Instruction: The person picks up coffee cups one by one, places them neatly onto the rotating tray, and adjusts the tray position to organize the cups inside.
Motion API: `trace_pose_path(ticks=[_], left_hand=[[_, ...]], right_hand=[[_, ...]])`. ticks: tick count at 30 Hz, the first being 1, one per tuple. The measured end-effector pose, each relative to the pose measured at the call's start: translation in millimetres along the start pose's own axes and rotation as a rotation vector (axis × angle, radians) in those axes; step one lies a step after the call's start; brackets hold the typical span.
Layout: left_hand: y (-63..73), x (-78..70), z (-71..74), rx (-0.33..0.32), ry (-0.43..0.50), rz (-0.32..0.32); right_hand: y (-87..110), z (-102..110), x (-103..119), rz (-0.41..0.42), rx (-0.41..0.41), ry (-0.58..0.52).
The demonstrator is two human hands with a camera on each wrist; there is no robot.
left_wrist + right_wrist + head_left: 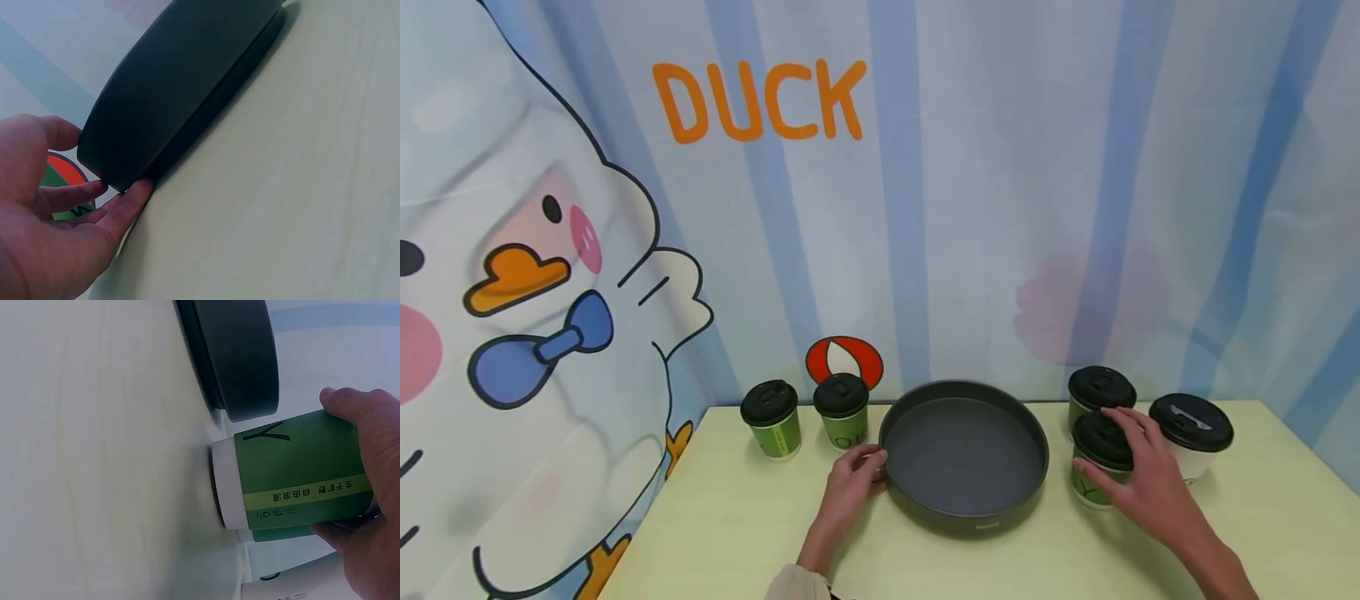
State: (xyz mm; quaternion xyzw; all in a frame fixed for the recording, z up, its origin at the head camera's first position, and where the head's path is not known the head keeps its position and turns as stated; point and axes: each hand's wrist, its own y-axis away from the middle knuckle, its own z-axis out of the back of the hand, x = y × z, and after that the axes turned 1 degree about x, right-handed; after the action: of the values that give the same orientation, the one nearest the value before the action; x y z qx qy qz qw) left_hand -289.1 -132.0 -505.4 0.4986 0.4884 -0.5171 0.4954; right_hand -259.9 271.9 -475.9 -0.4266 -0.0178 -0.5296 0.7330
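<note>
In the head view the pan (962,450) is mid-surface (700,542), mouth up, between the far-left cup (778,435) and second cup (847,429) on one side, and the back cup (1100,387), white cup (1187,461) and near cup (1097,454) on the other. That central spot seems to suit both hands, since each side lies within easy reach. All five cups are upright with lids on, which should guard against spills. The left hand (846,492) holds the pan's left edge, probably to steady it, with the forearm angled up from below. The right hand (1153,475) arches over the near cup from the right, thumb on the pan side, fingers across the lid

In the left wrist view the digits are narrowly parted, pinching the pan's side between its upper and lower edges; whether its base lies wholly flat is hard to tell

In the right wrist view thumb and fingers curl around the near cup towards its lid end, likely for a firm hold; its base is close to the surface, contact unclear
</note>
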Motion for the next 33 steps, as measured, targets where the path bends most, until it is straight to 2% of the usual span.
trace_pose_path(ticks=[5,14,18,21,25,33], left_hand=[[-0.2,-0.2,-1.2,-0.001,0.008,0.017],[-0.8,-2.4,-3.0,-0.006,0.004,0.024],[-0.2,-2.8,-2.8,-0.012,0.004,0.031],[-0.7,-4.0,-0.9,-0.016,0.002,0.024],[-1.4,-3.7,-0.2,-0.015,0.005,0.021],[-4.7,-0.8,-0.8,-0.007,-0.002,0.021]], right_hand=[[-4.8,8.7,7.9,0.005,-0.017,0.002],[-18.2,28.5,34.2,0.066,-0.118,-0.042],[-27.5,28.4,54.9,0.084,-0.101,-0.085],[-36.2,19.2,72.9,0.117,-0.072,-0.127],[-43.2,-3.5,92.6,0.158,-0.02,-0.179],[-40.1,-56.9,121.2,0.197,0.111,-0.247]])
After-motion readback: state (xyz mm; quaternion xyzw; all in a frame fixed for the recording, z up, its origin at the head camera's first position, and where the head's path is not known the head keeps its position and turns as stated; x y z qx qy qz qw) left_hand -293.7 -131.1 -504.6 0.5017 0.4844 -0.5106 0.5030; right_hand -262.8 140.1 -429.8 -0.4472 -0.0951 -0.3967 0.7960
